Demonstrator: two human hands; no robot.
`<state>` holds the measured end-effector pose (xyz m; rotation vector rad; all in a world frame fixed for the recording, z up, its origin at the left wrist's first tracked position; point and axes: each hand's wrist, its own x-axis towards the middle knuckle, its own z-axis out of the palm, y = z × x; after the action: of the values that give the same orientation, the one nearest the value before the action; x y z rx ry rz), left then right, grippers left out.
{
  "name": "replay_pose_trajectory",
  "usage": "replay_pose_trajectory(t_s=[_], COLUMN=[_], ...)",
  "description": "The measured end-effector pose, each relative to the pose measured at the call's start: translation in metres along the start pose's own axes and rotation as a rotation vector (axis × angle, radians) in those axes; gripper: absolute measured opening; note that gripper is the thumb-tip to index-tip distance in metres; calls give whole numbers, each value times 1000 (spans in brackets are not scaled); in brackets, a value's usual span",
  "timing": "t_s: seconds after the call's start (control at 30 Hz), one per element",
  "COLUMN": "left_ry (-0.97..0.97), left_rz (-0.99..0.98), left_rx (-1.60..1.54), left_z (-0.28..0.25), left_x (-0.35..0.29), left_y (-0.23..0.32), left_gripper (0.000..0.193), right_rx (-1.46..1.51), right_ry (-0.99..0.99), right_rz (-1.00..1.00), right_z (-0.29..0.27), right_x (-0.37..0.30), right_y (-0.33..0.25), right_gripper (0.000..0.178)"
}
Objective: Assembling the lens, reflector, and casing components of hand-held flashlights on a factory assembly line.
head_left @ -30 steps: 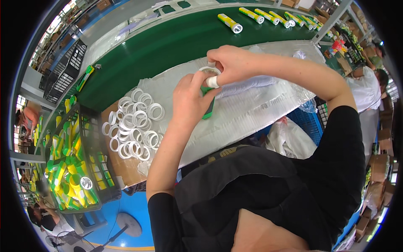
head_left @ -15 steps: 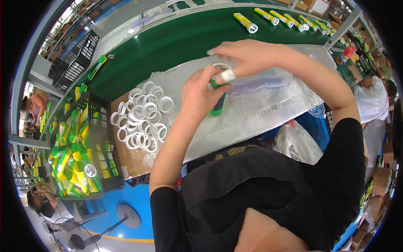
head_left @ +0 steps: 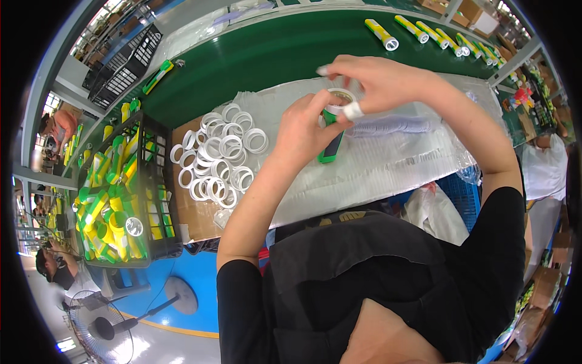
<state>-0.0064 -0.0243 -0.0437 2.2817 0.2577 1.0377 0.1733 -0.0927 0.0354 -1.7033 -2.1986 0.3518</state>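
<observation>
the green conveyor belt (head_left: 267, 54) carries finished torches along its far edge. nearer, my left hand (head_left: 306, 130) grips the green torch (head_left: 330, 142) upright so my right hand (head_left: 376, 82) fingers pinch its white ring (head_left: 341, 97) squarely.

one view only, a fisheye camera worn on the person's head, looking steeply down past the chest onto the cardboard sheet (head_left: 193, 213) on the bench. it sits close: the forearms rise from the lower edge to just beyond the sheet's far right corner. left of the sheet stands a black crate (head_left: 159, 182); beyond it runs a green belt (head_left: 267, 54), curving toward the rim. no second view shares the scene.
</observation>
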Motion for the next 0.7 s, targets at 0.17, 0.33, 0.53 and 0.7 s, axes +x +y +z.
replay_pose_trajectory(t_s=[0.17, 0.33, 0.53, 0.7], left_ry=[23, 25, 16, -47], left_rz=[36, 4, 6, -35], left_rx=[-1, -19, 47, 35], left_z=[0, -1, -4, -1], left_x=[-3, -2, 0, 0], left_y=[2, -3, 2, 3], left_gripper=[40, 41, 42, 40], right_rx=[-192, 58, -177, -71], right_ry=[10, -21, -73, -54], right_rz=[227, 18, 93, 9], right_z=[9, 1, -1, -2], right_x=[0, -7, 0, -3], right_y=[-7, 1, -11, -12], right_gripper=[57, 57, 50, 44])
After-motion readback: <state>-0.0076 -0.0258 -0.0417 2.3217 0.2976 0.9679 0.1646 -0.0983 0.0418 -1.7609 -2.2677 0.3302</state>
